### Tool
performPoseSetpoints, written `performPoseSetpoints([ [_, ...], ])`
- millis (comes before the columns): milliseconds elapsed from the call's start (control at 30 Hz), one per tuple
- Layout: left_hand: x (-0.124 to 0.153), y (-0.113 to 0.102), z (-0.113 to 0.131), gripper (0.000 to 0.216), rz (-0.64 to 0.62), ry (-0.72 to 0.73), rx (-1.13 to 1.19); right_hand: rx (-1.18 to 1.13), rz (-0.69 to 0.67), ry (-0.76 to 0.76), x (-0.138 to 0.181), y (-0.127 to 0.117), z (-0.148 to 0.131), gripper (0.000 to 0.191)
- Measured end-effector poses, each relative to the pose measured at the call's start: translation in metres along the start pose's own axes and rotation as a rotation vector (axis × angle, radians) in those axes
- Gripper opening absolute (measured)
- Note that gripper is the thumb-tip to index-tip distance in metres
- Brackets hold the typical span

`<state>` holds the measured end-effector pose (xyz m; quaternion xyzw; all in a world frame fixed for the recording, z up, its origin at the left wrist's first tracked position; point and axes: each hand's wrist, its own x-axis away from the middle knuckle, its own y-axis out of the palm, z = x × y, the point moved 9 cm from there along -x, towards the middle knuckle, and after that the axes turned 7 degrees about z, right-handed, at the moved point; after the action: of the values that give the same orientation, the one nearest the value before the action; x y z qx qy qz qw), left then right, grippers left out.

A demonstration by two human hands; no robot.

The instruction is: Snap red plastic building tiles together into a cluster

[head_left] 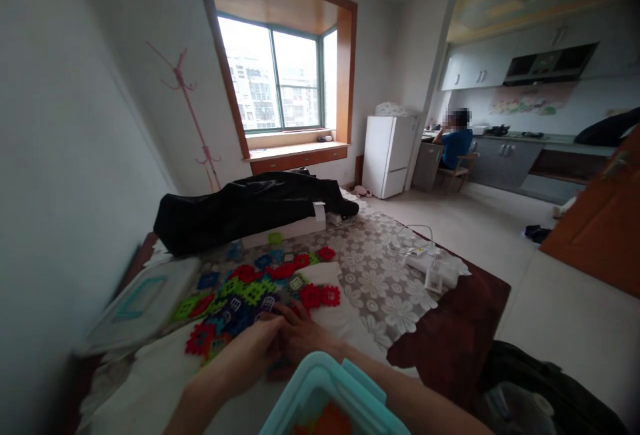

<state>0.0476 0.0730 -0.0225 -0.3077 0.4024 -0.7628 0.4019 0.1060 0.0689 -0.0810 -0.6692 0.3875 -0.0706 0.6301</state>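
Interlocking plastic building pieces point(255, 292) in red, green, blue and purple lie spread over the table in front of me. My left hand point(267, 338) is closed beside a dark purple piece point(269, 303), its fingers curled. What it holds, if anything, is hidden. My right hand point(300, 328) touches or overlaps the left one, fingers stretched over the pieces. Close to my body, a teal-rimmed container point(320, 372) stands between my forearms, with orange pieces point(327, 420) inside it.
A clear lid point(140, 298) with a teal handle lies at the left. Behind the pieces is a black covering point(250, 205). A white device with cables point(425, 265) sits on the lace tablecloth point(373, 282). Farther off, a person in blue point(454, 148) sits near the kitchen counter.
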Motion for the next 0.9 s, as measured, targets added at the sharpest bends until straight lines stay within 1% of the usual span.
performPoseSetpoints([
  [133,0.002,0.013,-0.001,0.015,-0.061,0.056,-0.055,-0.063,-0.017,0.166,0.005,-0.004,0.015,0.052],
  [200,0.003,0.022,-0.001,0.012,-0.111,0.047,-0.053,-0.069,0.012,0.249,0.007,-0.009,0.025,0.058],
  [267,0.0,0.029,0.002,0.007,-0.119,0.034,-0.03,-0.068,0.047,0.319,0.01,-0.012,0.036,0.064],
  [333,-0.007,0.032,0.005,0.002,-0.059,0.03,0.004,-0.07,0.082,0.366,0.012,-0.014,0.045,0.069],
  [367,-0.011,0.032,0.005,0.004,-0.023,0.03,0.021,-0.074,0.101,0.373,0.013,-0.015,0.049,0.072],
  [467,-0.025,0.037,0.003,0.007,0.053,0.028,0.077,-0.121,0.167,0.334,0.013,-0.02,0.054,0.075],
  [533,-0.032,0.043,0.001,0.008,0.082,0.053,0.139,-0.177,0.222,0.3,0.013,-0.028,0.056,0.073],
  [600,-0.038,0.047,-0.001,0.009,0.143,0.087,0.194,-0.227,0.286,0.296,0.013,-0.039,0.059,0.067],
  [667,-0.041,0.047,-0.004,0.012,0.251,0.1,0.195,-0.224,0.369,0.362,0.016,-0.05,0.067,0.06],
  [733,-0.042,0.047,-0.007,0.014,0.34,0.101,0.142,-0.163,0.455,0.491,0.023,-0.061,0.081,0.058],
  [800,-0.041,0.049,-0.007,0.013,0.372,0.103,0.095,-0.079,0.511,0.627,0.033,-0.067,0.096,0.061],
  [900,-0.039,0.049,-0.006,0.013,0.373,0.097,0.108,-0.01,0.49,0.737,0.044,-0.064,0.116,0.062],
])
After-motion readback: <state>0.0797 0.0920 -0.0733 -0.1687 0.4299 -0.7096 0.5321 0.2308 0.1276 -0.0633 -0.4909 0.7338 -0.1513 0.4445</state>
